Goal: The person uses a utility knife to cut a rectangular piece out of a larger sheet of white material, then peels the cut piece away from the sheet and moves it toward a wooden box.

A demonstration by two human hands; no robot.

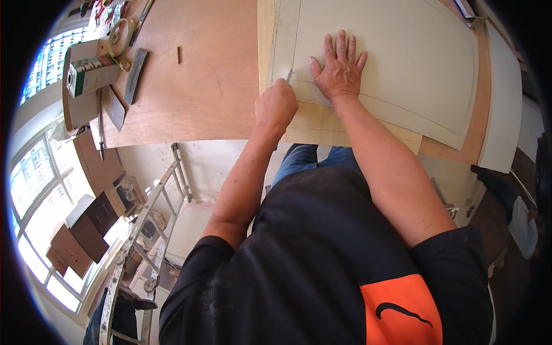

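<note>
A large pale grey-beige sheet (402, 63) with thin drawn lines lies on the table. My left hand (276, 108) is closed around what looks like a knife (290, 75). Only its thin blade shows, its tip on the line near the sheet's left side; the fist hides the handle. To the right, my right hand (340, 69) rests flat on the sheet with its fingers spread, holding nothing. Under the sheet's near and left edges shows a light wooden board (322, 122).
The reddish plywood tabletop (201, 86) stretches left, bearing a short stick (179, 55), a dark flat bar (135, 76), a green-white box (92, 75) and a tape roll (121, 37). A white strip (501, 98) lies along the right. Below left stands a metal ladder (164, 221).
</note>
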